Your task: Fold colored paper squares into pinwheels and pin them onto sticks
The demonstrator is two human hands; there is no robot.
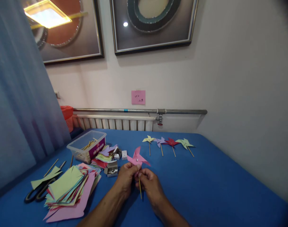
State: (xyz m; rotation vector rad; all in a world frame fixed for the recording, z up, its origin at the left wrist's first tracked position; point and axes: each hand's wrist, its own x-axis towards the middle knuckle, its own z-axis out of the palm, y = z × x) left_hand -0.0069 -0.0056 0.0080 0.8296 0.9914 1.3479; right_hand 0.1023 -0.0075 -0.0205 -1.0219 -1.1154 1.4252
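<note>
Both hands hold a pink paper pinwheel [137,155] upright over the blue table. A shiny round pin sits at the pinwheel's centre. My left hand [126,176] is closed, its thumb and fingers pinching the lower pink paper. My right hand [149,183] is closed around the top of the wooden stick [140,189], just below the paper; the stick's lower end points down toward me. Where the stick meets the paper is hidden by the fingers. Left of my left hand, an open small box [112,169] contains shiny metal pins.
Several finished pinwheels [172,142] lie at the back right. Stacked coloured paper [65,186] and black-handled scissors [41,190] lie at left. Behind them are a clear plastic box [74,147] of sticks, cut paper pieces [106,155] and a small white box [124,154].
</note>
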